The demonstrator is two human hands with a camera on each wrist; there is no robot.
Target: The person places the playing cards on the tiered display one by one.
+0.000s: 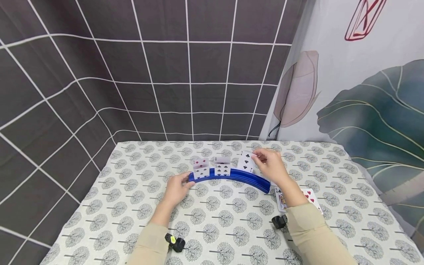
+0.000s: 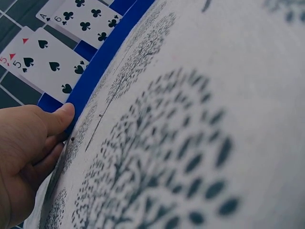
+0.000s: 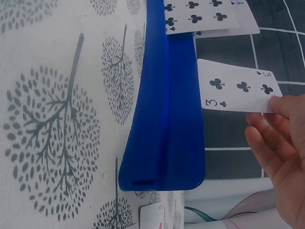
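A curved blue card holder [image 1: 245,177] stands on the table. My left hand [image 1: 176,188] grips its left end, thumb on the front face [image 2: 28,148]. At that end, a five of spades [image 2: 53,64] stands before a red-marked card [image 1: 201,162]. Beside them a six of clubs [image 1: 222,169] stands before an ace [image 1: 222,160]. My right hand [image 1: 269,165] pinches a three of clubs [image 3: 240,87] by its upper corner. The card's lower edge is at the holder's back edge, right of the six; whether it sits in a slot, I cannot tell.
Face-up cards, a king [image 1: 280,198] and a heart card [image 1: 312,198], lie on the patterned tablecloth [image 1: 232,224] beneath my right forearm. A dark gridded curtain [image 1: 165,92] hangs behind the table, a leaf-print one [image 1: 381,121] at the right.
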